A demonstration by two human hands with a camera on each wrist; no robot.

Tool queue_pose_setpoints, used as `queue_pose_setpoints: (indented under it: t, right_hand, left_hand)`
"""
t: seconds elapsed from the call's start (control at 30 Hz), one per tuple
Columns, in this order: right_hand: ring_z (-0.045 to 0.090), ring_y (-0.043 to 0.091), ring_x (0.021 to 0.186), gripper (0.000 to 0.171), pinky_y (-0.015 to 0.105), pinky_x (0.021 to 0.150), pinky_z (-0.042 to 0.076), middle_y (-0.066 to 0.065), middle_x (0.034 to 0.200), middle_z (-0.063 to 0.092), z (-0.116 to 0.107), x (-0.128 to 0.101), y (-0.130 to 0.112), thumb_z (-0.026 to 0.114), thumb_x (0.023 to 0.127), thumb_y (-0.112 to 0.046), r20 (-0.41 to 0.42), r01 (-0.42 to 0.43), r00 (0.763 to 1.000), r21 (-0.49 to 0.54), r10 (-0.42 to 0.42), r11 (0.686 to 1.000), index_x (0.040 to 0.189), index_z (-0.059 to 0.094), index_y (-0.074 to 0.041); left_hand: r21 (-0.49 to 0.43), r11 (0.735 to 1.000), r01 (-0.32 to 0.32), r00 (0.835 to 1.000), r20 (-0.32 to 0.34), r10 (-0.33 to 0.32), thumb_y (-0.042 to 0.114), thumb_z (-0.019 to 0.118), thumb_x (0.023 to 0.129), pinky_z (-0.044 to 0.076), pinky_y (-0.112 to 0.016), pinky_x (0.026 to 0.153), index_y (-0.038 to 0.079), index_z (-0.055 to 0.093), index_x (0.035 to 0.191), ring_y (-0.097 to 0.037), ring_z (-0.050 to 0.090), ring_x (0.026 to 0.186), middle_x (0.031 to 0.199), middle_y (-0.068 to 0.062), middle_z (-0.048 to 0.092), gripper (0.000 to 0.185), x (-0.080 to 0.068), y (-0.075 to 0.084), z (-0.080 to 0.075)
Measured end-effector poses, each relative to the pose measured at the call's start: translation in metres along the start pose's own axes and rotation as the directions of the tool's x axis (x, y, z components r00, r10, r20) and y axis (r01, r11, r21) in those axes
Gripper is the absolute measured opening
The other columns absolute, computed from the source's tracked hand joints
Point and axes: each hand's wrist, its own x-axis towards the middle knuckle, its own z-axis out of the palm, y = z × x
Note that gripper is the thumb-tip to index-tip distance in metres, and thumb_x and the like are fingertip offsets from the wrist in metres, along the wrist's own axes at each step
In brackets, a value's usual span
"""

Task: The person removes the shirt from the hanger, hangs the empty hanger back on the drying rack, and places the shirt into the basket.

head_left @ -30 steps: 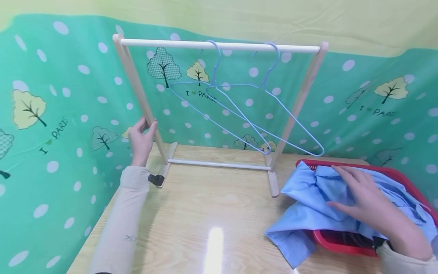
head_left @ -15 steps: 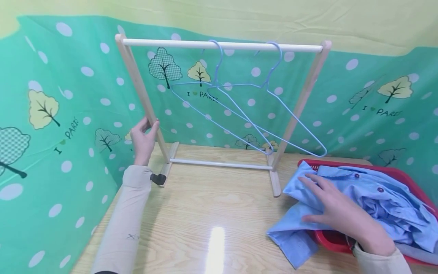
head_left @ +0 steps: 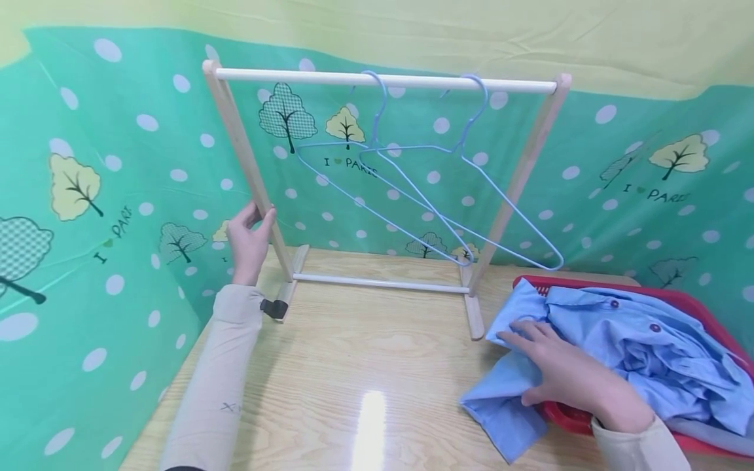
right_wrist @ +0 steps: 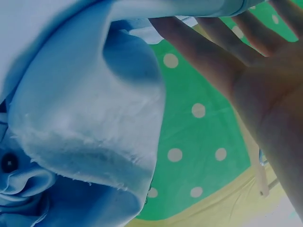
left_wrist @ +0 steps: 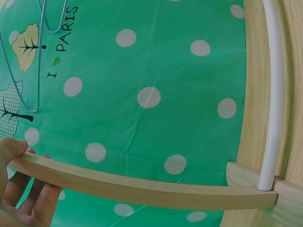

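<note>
My left hand [head_left: 250, 237] grips the left post of a small wooden clothes rack [head_left: 235, 137]; the left wrist view shows its fingers [left_wrist: 19, 189] curled round the post [left_wrist: 142, 189]. Two light blue wire hangers [head_left: 424, 196] hang from the white top rail [head_left: 383, 80]. A crumpled light blue shirt [head_left: 618, 347] spills out of a red basket [head_left: 565, 413] at the right. My right hand [head_left: 565, 373] lies flat on the shirt's left part, fingers spread. In the right wrist view the palm [right_wrist: 265, 94] sits against blue cloth [right_wrist: 85, 118].
The rack stands at the back of a light wooden table [head_left: 365, 373]. A green dotted cloth with tree prints [head_left: 118, 196] walls in the back and left side. A white lower bar [head_left: 377, 283] joins the rack's two feet.
My right hand has slid left and toward me across the shirt, from over the basket to the cloth's left edge. The left hand has kept its hold on the post.
</note>
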Motion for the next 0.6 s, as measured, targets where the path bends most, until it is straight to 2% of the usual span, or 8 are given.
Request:
queue_pose_setpoints:
  t: [0.2, 0.3, 0.4, 0.6]
  right_hand:
    - [0.052, 0.036, 0.115, 0.052, 0.055, 0.089, 0.055, 0.008, 0.119, 0.063, 0.0017, 0.0050, 0.0030, 0.091, 0.069, -0.018, -0.082, 0.087, 0.992, -0.124, -0.098, 0.988, 0.117, 0.071, -0.015]
    - [0.057, 0.029, 0.104, 0.036, 0.049, 0.085, 0.057, 0.001, 0.104, 0.069, 0.0004, 0.0078, 0.0039, 0.087, 0.072, -0.010, -0.133, 0.113, 0.982, -0.138, -0.132, 0.984, 0.106, 0.076, -0.015]
    - [0.059, 0.024, 0.095, 0.030, 0.044, 0.080, 0.058, -0.003, 0.096, 0.072, -0.0012, 0.0100, 0.0041, 0.084, 0.073, -0.004, -0.160, 0.138, 0.974, -0.142, -0.160, 0.980, 0.100, 0.078, -0.017]
    - [0.063, 0.019, 0.088, 0.031, 0.041, 0.077, 0.060, -0.007, 0.089, 0.067, -0.0078, 0.0069, 0.0037, 0.077, 0.076, 0.005, -0.217, 0.158, 0.958, -0.146, -0.188, 0.976, 0.095, 0.080, -0.020]
  left_hand:
    - [0.006, 1.000, -0.008, 1.000, 0.005, 0.008, 0.018, 0.068, 0.095, 0.053, -0.035, 0.102, 0.007, 0.070, 0.120, -0.018, 0.064, 0.116, 0.124, -0.020, 0.067, 0.027, -0.0011, 0.0004, 0.0016]
    - [0.010, 1.000, -0.013, 1.000, 0.008, 0.013, 0.022, 0.069, 0.095, 0.053, -0.035, 0.102, 0.009, 0.070, 0.121, -0.018, 0.064, 0.116, 0.124, -0.017, 0.068, 0.029, -0.0024, 0.0022, 0.0009]
    - [0.009, 1.000, -0.012, 1.000, 0.006, 0.012, 0.025, 0.070, 0.094, 0.054, -0.035, 0.101, 0.012, 0.070, 0.122, -0.017, 0.064, 0.115, 0.125, -0.016, 0.068, 0.031, -0.0029, 0.0033, -0.0007]
    - [0.010, 1.000, 0.000, 1.000, 0.009, 0.000, 0.026, 0.070, 0.094, 0.054, -0.035, 0.100, 0.014, 0.070, 0.124, -0.018, 0.063, 0.116, 0.126, -0.014, 0.068, 0.032, -0.0025, 0.0022, -0.0012]
